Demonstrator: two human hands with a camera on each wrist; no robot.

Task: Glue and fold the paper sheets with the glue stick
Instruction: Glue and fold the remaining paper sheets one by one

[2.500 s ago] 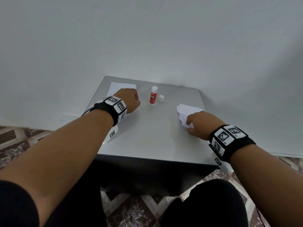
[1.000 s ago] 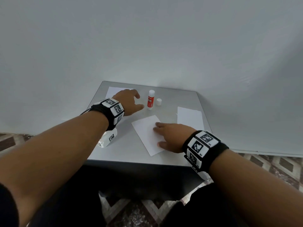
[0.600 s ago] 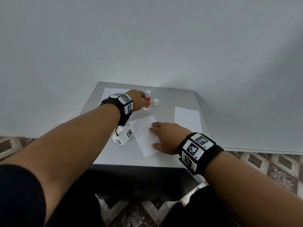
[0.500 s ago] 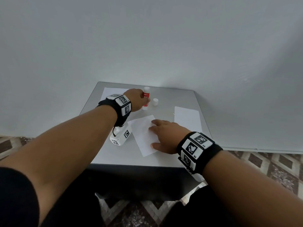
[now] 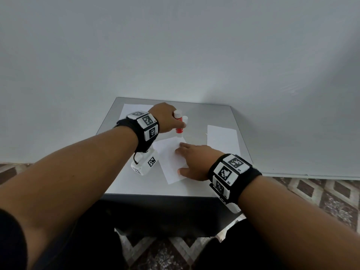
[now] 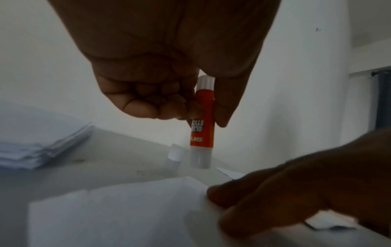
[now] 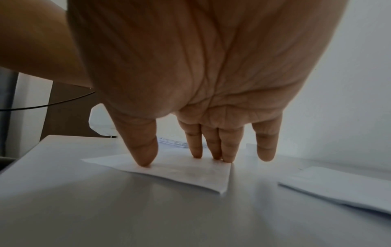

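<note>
The left hand (image 6: 169, 70) pinches a red glue stick (image 6: 202, 123) between thumb and curled fingers, holding it upright with its open white end pointing down, just above the grey table (image 5: 196, 117). Its white cap (image 6: 176, 154) stands on the table just beside it. The right hand (image 5: 196, 160) lies flat, fingers straight and slightly spread, thumb and fingertips pressing a white sheet (image 7: 186, 173) onto the table centre. A paper stack (image 6: 40, 142) sits at the far left corner. More paper (image 5: 222, 139) lies at the right edge.
</note>
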